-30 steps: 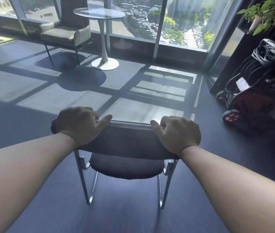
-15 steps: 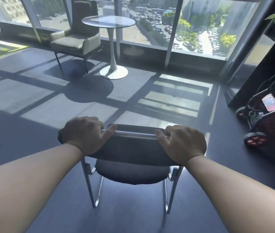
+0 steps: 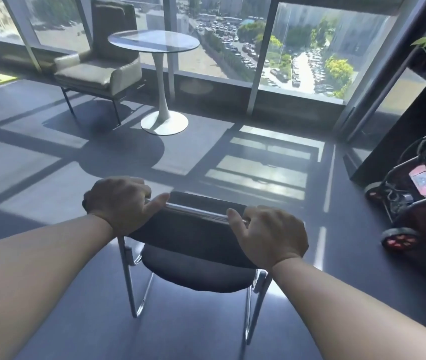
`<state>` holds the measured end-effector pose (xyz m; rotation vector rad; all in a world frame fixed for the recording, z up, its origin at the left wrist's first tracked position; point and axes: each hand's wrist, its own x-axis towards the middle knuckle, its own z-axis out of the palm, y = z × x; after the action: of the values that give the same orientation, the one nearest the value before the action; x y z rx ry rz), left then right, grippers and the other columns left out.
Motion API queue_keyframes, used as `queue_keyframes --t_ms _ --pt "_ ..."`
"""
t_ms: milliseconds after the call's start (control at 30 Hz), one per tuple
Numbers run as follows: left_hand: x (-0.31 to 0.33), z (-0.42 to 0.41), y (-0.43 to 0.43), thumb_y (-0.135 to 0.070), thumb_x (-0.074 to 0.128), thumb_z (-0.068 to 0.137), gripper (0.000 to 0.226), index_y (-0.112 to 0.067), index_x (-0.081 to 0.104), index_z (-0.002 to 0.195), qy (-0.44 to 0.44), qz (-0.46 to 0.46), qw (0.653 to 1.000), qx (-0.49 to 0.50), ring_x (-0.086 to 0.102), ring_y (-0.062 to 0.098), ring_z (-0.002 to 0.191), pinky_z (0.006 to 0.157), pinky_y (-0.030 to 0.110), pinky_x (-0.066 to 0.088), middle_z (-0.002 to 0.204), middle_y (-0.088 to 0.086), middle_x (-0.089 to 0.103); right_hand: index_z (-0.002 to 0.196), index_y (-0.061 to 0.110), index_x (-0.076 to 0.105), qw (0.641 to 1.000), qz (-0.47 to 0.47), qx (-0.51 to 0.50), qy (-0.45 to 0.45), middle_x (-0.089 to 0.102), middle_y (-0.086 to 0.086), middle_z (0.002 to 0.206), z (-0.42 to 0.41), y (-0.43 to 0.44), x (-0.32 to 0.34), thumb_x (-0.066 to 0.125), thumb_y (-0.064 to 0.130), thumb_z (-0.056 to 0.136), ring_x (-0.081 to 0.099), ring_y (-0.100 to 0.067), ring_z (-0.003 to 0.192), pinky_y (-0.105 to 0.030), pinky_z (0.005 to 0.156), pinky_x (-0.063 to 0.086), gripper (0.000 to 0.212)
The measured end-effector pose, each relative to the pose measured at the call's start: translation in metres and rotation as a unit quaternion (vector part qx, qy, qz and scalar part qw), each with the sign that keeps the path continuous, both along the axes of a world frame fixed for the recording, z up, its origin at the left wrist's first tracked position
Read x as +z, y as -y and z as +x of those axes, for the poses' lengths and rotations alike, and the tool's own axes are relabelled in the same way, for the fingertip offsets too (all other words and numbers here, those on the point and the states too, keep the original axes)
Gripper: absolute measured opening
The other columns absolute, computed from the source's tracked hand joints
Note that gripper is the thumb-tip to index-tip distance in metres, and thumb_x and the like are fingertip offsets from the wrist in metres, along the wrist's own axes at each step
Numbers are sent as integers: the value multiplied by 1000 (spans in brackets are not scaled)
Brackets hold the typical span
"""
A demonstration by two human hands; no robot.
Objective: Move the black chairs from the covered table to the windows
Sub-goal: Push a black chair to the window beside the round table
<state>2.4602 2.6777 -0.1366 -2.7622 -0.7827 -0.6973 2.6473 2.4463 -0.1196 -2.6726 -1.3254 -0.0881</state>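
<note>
Both sets of fingers curl over the padded, chrome-edged backrest of the black chair [image 3: 193,231], with the left hand [image 3: 118,203] and right hand [image 3: 271,235] at its corners. Its bent tubular metal frame sits over the smooth grey floor [image 3: 37,162], well short of the windows [image 3: 310,48] and the round glass-topped table [image 3: 154,41].

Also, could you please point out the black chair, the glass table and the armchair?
black chair [image 3: 193,229]: head view, on the backrest.
glass table [image 3: 154,41]: head view, on the round top.
armchair [image 3: 87,74]: head view, on the seat cushion.
</note>
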Motion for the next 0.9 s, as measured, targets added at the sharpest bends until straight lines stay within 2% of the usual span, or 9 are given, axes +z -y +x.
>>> queue_keyframes --t_ms 100,233,333,400,500,600,700,800,900 --pt "0 28 -47 -76 3 88 74 -27 42 49 -6 1 1000 -22 51 20 59 54 26 24 60 -11 43 77 25 55 1000 -15 -20 -15 45 7 73 16 -38 7 22 70 96 43 -21 76 -33 65 33 59" --pt "1 63 -101 -71 15 88 73 -23 55 50 -11 7 998 -54 56 23 59 54 26 25 60 -8 53 72 25 50 999 -16 -39 -26 43 8 70 38 -85 10 24 68 97 43 -21 77 -33 64 35 56" --pt "1 85 -132 -72 14 89 78 -23 61 51 -7 12 998 -67 58 24 59 54 26 23 62 -7 59 68 24 46 998 -22 -53 -31 44 8 70 55 -112 13 25 67 98 44 -21 78 -33 65 36 56" --pt "1 103 -151 -74 13 89 80 -23 62 52 4 15 997 -74 58 24 59 54 26 24 62 -7 58 71 24 50 998 -17 -59 -25 49 7 72 69 -131 12 23 68 97 45 -22 77 -34 65 35 57" --pt "3 126 -178 -77 4 84 86 -22 65 60 -23 -8 997 -73 59 23 66 56 28 27 68 -8 58 79 26 60 997 -23 -74 -18 63 6 82 90 -157 8 20 70 95 46 -24 77 -34 65 35 62" --pt "3 153 -205 -75 6 84 85 -22 68 61 -23 0 997 -74 57 23 67 57 29 25 71 -8 62 73 26 55 996 -17 -81 -19 59 6 80 114 -184 4 17 70 94 47 -23 78 -34 66 37 61" --pt "2 178 -231 -76 4 85 87 -22 67 59 -21 -5 997 -76 50 20 62 56 28 25 68 -8 59 74 26 57 997 -20 -77 -10 64 7 84 137 -207 5 10 70 90 53 -24 82 -34 67 39 66" --pt "5 212 -261 -79 -4 84 93 -22 65 58 -17 -3 997 -74 54 21 63 56 28 28 65 -9 51 82 24 63 997 -30 -74 -3 68 6 92 170 -237 7 18 68 96 61 -25 92 -34 68 37 64" --pt "5 247 -294 -80 -8 81 93 -23 62 59 -23 -10 997 -74 59 22 68 57 30 28 66 -9 48 83 23 65 997 -33 -70 2 69 5 93 201 -269 10 20 67 97 60 -24 90 -34 67 35 64"
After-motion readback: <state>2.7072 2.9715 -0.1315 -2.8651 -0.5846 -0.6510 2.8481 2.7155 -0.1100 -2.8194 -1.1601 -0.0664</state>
